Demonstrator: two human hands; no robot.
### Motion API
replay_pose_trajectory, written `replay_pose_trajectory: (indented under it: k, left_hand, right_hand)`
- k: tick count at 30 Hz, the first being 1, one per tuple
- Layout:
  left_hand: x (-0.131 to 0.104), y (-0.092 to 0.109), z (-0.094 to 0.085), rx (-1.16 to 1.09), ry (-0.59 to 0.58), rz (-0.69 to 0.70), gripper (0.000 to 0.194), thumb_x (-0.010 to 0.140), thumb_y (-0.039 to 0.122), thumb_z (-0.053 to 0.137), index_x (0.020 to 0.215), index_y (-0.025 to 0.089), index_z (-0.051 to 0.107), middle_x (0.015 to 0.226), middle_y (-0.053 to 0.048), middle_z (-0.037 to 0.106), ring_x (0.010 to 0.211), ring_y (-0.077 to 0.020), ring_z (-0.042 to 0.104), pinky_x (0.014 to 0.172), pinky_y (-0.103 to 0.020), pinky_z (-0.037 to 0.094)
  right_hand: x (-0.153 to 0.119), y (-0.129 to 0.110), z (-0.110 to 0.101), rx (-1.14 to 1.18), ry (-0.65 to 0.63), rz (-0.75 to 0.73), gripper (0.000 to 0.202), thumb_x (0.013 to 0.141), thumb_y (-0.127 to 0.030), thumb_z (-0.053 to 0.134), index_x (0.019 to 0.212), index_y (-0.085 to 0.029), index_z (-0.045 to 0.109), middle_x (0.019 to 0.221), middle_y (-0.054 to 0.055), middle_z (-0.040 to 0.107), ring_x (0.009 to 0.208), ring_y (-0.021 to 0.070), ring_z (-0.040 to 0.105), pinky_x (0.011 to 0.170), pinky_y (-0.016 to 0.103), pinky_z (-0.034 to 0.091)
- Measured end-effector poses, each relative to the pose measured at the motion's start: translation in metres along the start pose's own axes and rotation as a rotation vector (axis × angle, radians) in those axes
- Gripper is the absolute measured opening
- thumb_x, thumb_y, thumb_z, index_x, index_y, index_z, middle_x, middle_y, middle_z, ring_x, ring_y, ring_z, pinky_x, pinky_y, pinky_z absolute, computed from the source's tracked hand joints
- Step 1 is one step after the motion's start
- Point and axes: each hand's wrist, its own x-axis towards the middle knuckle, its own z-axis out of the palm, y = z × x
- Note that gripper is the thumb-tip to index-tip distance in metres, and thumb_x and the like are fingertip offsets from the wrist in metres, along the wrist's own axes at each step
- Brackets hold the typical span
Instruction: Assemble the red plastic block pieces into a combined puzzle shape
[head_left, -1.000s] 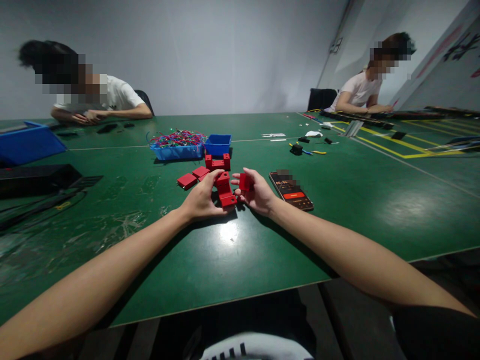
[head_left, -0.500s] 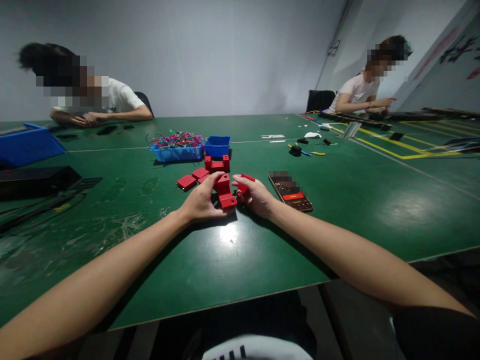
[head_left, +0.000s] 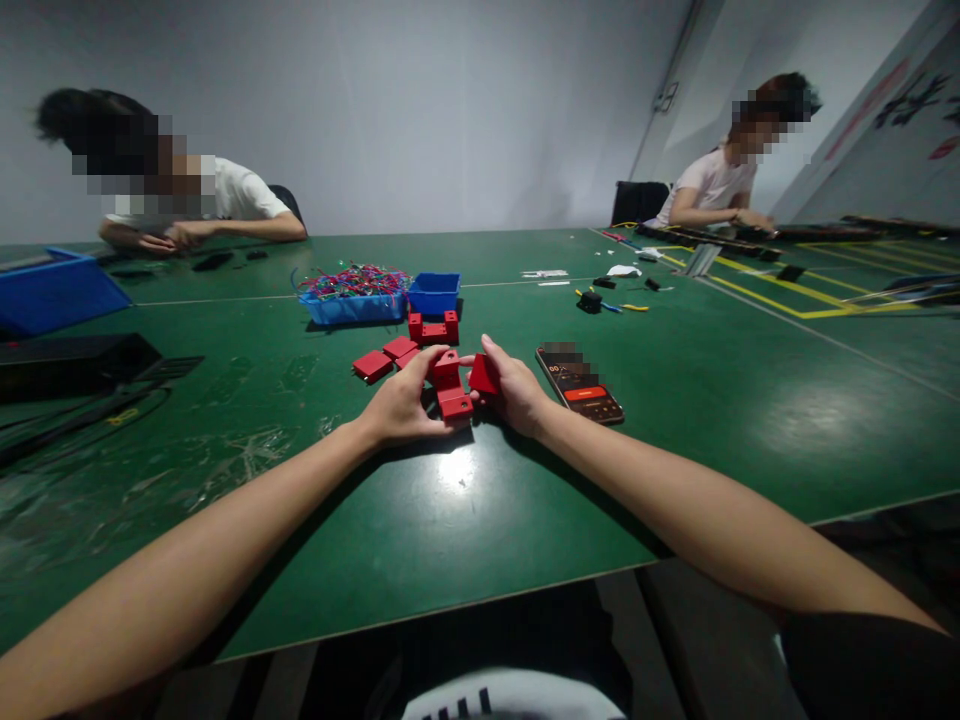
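Red bracket (head_left: 451, 384) held in left hand (head_left: 403, 402), thumb and fingers spread wide; red block (head_left: 484, 376) held by fingers of right hand (head_left: 516, 388). Block could be dropped if grip is loosened.

On the green surface (head_left: 525, 530), the left hand (head_left: 401, 400) grips a notched red bracket (head_left: 450, 385); just beside it, the right hand (head_left: 519, 392) holds a small red piece (head_left: 485, 374). Flat red pieces (head_left: 373, 365) and a second bracket (head_left: 433, 328) lie beyond, near a blue tray (head_left: 356, 312) of coloured wires (head_left: 360, 280) (quite a tangle). A phone (head_left: 581, 385) lies rightward. Two people (head_left: 247, 190) sit across.
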Motion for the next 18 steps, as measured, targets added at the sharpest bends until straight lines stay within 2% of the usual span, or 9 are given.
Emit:
replay_pose_trajectory:
  k: [7,14,18]
  left_hand:
    - [0.0018,0.0039,-0.0016,-0.005,-0.038,-0.031,0.091,0.061,0.041,0.078,0.137,0.021,0.033,0.131,-0.014,0.055,0.116,-0.0298,0.059,0.1,-0.045,0.048]
    - [0.0016,0.0024,-0.0021,0.009,-0.052,-0.018,0.09,0.061,0.04,0.078,0.137,0.021,0.033,0.131,-0.013,0.055,0.115,-0.03,0.059,0.098,-0.043,0.05]
    - [0.0017,0.0024,-0.0021,0.012,-0.048,-0.007,0.09,0.061,0.041,0.078,0.137,0.021,0.034,0.13,-0.014,0.056,0.114,-0.0305,0.06,0.097,-0.044,0.05]
  right_hand:
    - [0.0001,0.0019,0.0017,-0.009,-0.056,-0.057,0.041,0.088,-0.054,0.053,0.09,-0.015,0.065,0.062,0.003,0.064,0.046,0.012,0.054,0.041,0.023,0.046]
    - [0.0005,0.0016,0.0016,-0.045,-0.046,-0.055,0.033,0.091,-0.046,0.05,0.083,-0.017,0.061,0.06,0.0,0.059,0.046,0.0102,0.051,0.034,0.019,0.038]
    - [-0.0007,0.0005,0.0021,-0.047,-0.057,-0.053,0.028,0.092,-0.042,0.05,0.081,-0.017,0.058,0.061,-0.001,0.057,0.048,0.0096,0.052,0.036,0.017,0.038]
